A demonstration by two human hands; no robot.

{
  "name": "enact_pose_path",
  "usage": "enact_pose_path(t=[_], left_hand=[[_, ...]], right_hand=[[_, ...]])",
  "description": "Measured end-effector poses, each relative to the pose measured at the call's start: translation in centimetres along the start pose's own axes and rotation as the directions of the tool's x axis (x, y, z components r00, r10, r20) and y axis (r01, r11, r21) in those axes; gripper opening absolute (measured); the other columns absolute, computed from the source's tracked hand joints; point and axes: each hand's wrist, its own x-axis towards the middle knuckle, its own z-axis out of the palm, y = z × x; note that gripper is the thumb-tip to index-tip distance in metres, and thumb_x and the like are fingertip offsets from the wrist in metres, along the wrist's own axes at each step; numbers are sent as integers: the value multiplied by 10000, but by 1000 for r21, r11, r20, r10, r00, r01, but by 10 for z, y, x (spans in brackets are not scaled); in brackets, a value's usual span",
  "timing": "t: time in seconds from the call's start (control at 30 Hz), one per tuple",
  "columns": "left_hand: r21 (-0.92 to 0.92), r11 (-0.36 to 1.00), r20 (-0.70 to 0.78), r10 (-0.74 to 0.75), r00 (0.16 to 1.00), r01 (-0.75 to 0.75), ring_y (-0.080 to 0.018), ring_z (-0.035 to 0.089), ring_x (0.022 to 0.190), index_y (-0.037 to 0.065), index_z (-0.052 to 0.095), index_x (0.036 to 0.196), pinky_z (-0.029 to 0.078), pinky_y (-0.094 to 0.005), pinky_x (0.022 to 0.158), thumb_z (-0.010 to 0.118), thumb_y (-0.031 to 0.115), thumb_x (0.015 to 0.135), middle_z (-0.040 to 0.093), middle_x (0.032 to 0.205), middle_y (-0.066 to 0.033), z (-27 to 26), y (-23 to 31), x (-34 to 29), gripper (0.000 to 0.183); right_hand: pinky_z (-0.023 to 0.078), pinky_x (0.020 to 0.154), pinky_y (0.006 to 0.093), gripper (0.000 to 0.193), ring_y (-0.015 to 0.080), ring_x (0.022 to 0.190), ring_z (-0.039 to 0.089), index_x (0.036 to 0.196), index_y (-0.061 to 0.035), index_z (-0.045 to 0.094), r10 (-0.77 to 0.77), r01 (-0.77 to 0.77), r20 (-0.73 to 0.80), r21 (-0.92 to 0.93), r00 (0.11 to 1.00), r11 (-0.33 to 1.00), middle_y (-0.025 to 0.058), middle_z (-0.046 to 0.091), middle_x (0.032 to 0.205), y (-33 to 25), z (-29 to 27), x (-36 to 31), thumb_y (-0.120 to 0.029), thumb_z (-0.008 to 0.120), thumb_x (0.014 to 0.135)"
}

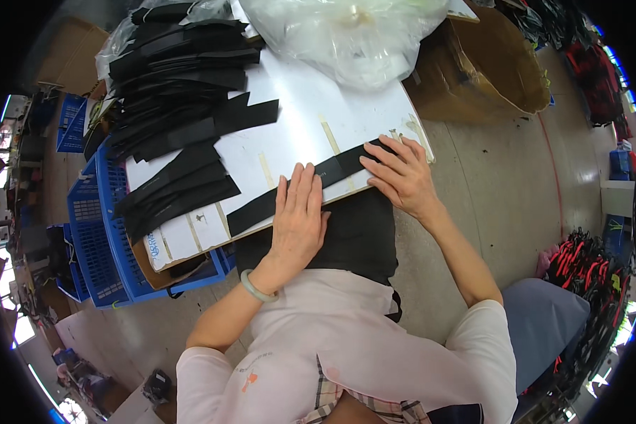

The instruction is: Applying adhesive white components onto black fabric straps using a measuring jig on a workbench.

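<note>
A long black fabric strip lies flat along the near edge of the white tabletop. My left hand rests on the strip near its middle, fingers stretched out and side by side. Over the strip's right end lies my right hand, its fingers spread flat. Both hands press from above without gripping. To the left sits a small pile of black strips, and behind it a larger heap of similar strips reaches to the far edge.
A clear plastic bag bulges over the table's far side. Beyond the right corner stands an open cardboard box. Blue plastic crates stand against the table's left side. Black and red items are heaped at the right.
</note>
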Motion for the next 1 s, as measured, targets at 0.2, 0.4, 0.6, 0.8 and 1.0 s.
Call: enact_pose_path(t=[0.2,0.4,0.6,0.8,1.0], left_hand=[[85,996,-2,-12,1000,12,-396,337,1359,10,439,1348,249,-552,1108,718,10,714,359,1423,-224,7,5,-6,692],[74,997,1,-1,1000,1,-383,292,1397,-36,472,1303,219,-554,1124,658,37,771,371,1451,-225,11,12,-4,569],[60,998,-28,6,1000,-4,-381,302,1392,-17,392,1389,211,-538,1133,708,23,717,353,1469,-208,17,9,-4,744],[55,998,-58,-1,998,4,-378,313,1386,0,398,1396,216,-535,1130,707,26,721,360,1466,-199,21,11,-3,743],[76,997,-76,10,997,-4,-388,319,1379,-15,418,1370,232,-545,1120,666,32,757,370,1453,-207,24,11,-4,663]], right_hand=[[339,1030,438,339,214,1207,509,1115,-178,680,18,-18,-20,20,1000,1000,-28,601,1264,-10,5,-16,-266,725,791],[334,1020,431,333,212,1186,515,1099,-185,687,19,-17,-56,29,998,999,-31,614,1248,-14,6,-20,-262,732,779],[331,1007,419,322,205,1176,520,1081,-175,697,35,-30,-80,62,996,998,-26,627,1232,-10,9,-17,-266,735,775],[342,1002,414,321,206,1172,524,1067,-164,708,44,-37,-92,76,995,996,-19,634,1222,-8,11,-18,-272,741,767],[349,1004,408,323,211,1171,525,1068,-172,716,45,-38,-101,71,994,997,-20,640,1216,-9,12,-20,-276,745,763]])
